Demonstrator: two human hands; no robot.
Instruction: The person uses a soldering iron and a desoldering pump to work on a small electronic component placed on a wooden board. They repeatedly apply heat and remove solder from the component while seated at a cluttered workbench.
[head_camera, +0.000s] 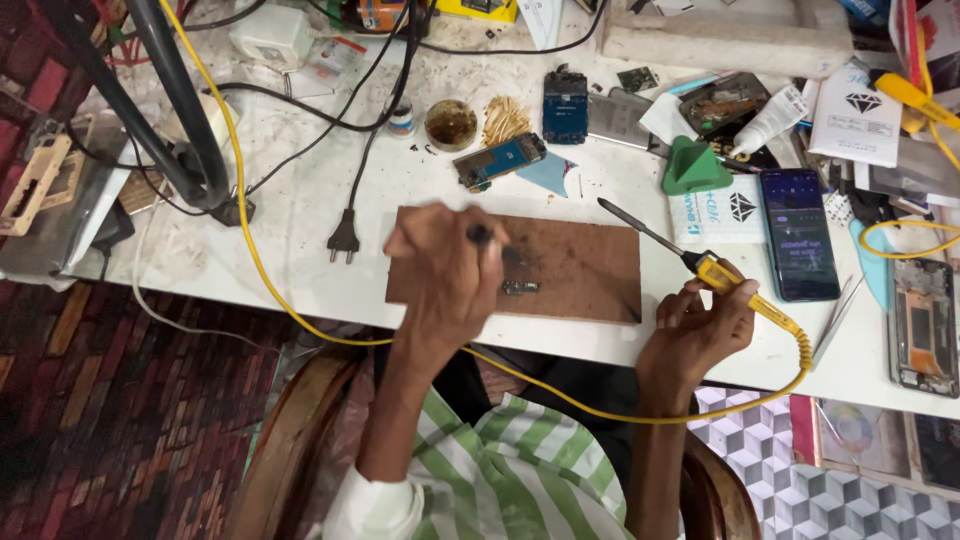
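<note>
Left hand (447, 270): closed around a small dark tool (480, 236), blurred, poised over a brown wooden board (580, 262) lying flat near the front edge of the white table (300, 215). Small circuit part (520, 288): resting on the board, just beside the left hand's fingers. Right hand (697, 325): clamped on the yellow handle of a soldering iron (715, 272), held off the board's right end, dark tip slanting up and left above the table; yellow cord (240, 215) running from the handle under the wrist, past the table edge and up across the table to the far left. Behind the board: opened phone with blue circuit board (500, 159), second blue phone board (565, 105), round tin (451, 124), bundle of pale sticks (505, 118), black plug (344, 240) on a dark cable. Right of the board: green triangular stand (692, 168), white tube (773, 120), lit smartphone (798, 233) lying flat, tweezers (838, 315) near the front edge, opened phone frame (922, 325) at far right. Far left: black stand arm (180, 110) rising off the table. Below: green-and-white striped shirt (500, 470), wooden chair arm (290, 440).
</note>
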